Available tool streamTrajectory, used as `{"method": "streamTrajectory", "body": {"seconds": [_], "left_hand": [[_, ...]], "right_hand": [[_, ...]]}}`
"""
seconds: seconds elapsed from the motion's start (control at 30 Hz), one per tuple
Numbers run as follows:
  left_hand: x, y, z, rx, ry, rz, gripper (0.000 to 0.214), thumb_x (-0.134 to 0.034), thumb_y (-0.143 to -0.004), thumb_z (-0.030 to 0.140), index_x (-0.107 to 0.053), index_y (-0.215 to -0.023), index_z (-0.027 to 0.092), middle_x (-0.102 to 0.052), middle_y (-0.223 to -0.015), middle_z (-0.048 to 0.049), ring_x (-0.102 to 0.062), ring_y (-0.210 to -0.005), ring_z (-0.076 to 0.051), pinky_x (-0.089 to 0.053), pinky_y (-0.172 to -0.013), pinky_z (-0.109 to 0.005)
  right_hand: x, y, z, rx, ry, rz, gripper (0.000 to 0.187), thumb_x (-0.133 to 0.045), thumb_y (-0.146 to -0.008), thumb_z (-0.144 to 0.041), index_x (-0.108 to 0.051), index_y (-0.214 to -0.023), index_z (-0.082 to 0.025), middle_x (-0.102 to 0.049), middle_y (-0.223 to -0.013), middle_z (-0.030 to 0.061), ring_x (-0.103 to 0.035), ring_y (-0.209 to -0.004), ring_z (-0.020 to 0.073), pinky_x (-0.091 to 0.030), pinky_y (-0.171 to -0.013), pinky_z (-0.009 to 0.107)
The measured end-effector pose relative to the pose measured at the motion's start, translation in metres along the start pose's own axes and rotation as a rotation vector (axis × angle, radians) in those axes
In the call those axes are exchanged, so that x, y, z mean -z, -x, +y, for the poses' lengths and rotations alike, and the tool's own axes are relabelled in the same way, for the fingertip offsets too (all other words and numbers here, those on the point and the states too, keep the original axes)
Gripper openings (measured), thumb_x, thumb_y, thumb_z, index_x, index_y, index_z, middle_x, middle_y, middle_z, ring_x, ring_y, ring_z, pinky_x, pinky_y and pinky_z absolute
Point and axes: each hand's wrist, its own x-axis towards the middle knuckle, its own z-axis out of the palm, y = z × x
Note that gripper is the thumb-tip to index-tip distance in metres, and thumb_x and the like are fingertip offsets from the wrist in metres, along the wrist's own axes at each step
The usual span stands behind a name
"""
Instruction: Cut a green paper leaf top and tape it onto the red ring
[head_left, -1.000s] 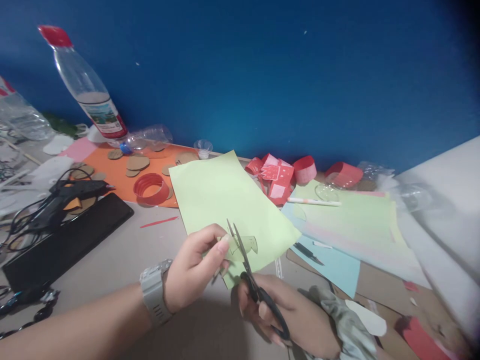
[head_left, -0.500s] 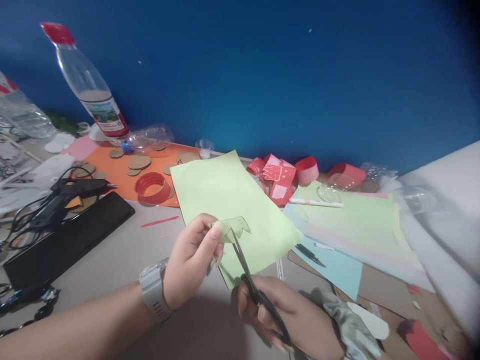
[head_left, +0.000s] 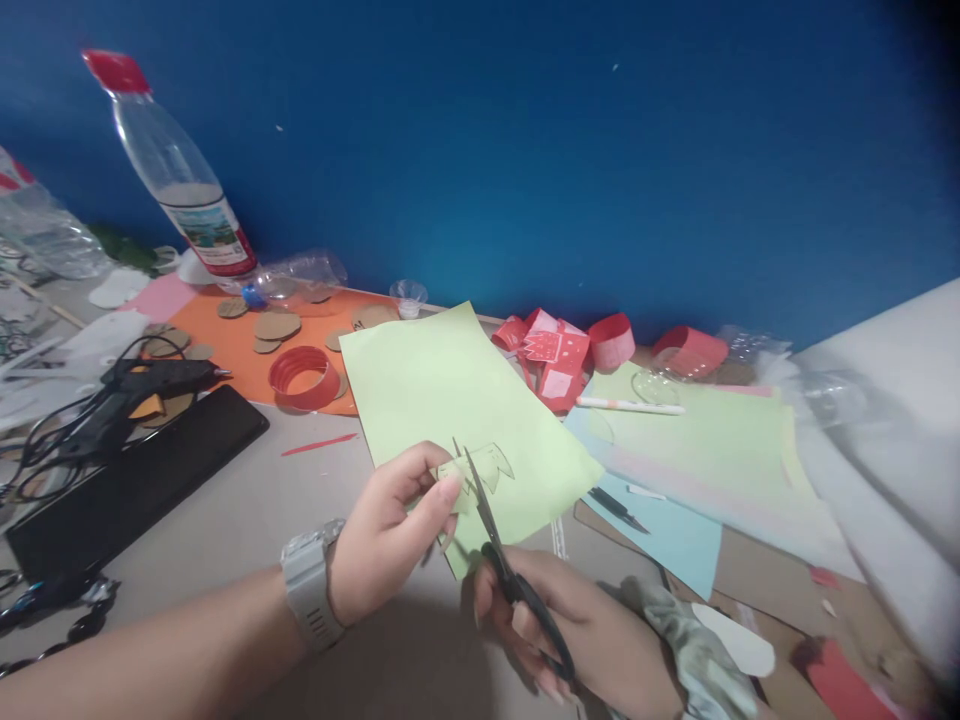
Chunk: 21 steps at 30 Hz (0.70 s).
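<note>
My left hand (head_left: 401, 525), with a grey watch (head_left: 311, 585) on the wrist, pinches a small piece of light green paper (head_left: 491, 468) between thumb and fingers. Drawn pencil lines and a jagged lower edge show on that piece. My right hand (head_left: 536, 615) is closed round the handles of black scissors (head_left: 510, 575). Their blades are parted slightly and point up and away, at the piece just beside my left fingertips. Beneath both hands lies a large light green sheet (head_left: 427, 380); part of the piece's outline blends into it.
On the left are a black glue gun (head_left: 150, 380), a long black box (head_left: 142, 480) and a red ring (head_left: 304, 378). A tall bottle (head_left: 187, 190) stands by the blue wall. Red paper shapes (head_left: 559, 350), a white marker (head_left: 630, 406) and a craft knife (head_left: 619, 510) lie on the right.
My left hand has shifted slightly right with the small paper piece. The scissor blades, closer together before, now show two separate tips over the paper.
</note>
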Motion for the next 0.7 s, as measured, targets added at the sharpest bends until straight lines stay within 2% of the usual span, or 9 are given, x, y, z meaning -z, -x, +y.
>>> {"method": "streamTrajectory", "body": {"seconds": [0.23,0.37,0.5,0.7], "left_hand": [[0.0030,0.0000,0.0001,-0.010,-0.034,-0.088,0.035,-0.046,-0.093,0.046,-0.046,-0.072,0.017,-0.050,-0.058,0.0044,-0.043,-0.051,-0.006,-0.037,-0.051,-0.017],[0.0025,0.0007,-0.0007,0.005,-0.029,-0.140,0.040,-0.043,-0.093,0.048,-0.047,-0.068,0.017,-0.051,-0.058,0.0024,-0.046,-0.052,-0.008,-0.038,-0.052,-0.020],[0.0020,-0.0003,-0.0021,0.032,-0.050,-0.098,0.047,-0.033,-0.097,0.046,-0.045,-0.062,0.017,-0.050,-0.053,0.0018,-0.046,-0.048,-0.009,-0.038,-0.051,-0.022],[0.0007,-0.0021,-0.0005,0.028,-0.091,0.007,0.050,-0.031,-0.097,0.047,-0.045,-0.059,0.018,-0.049,-0.051,0.0017,-0.044,-0.047,-0.010,-0.037,-0.051,-0.023]], "right_hand": [[-0.0021,-0.0008,-0.0036,0.084,-0.038,0.009,0.053,-0.051,-0.081,-0.068,-0.055,-0.092,-0.016,-0.040,-0.056,-0.0071,-0.040,-0.039,0.0052,-0.029,-0.035,0.015],[-0.0027,0.0000,-0.0060,0.073,-0.042,0.016,0.054,-0.053,-0.079,-0.069,-0.054,-0.091,-0.016,-0.037,-0.056,-0.0073,-0.041,-0.040,0.0057,-0.029,-0.036,0.014],[-0.0030,0.0000,-0.0053,0.052,-0.055,0.021,0.056,-0.055,-0.077,-0.070,-0.055,-0.091,-0.016,-0.039,-0.056,-0.0069,-0.039,-0.040,0.0056,-0.030,-0.035,0.015],[-0.0022,-0.0015,-0.0041,0.028,-0.035,0.002,0.056,-0.052,-0.079,-0.070,-0.053,-0.091,-0.015,-0.039,-0.054,-0.0072,-0.039,-0.039,0.0058,-0.030,-0.036,0.017]]}}
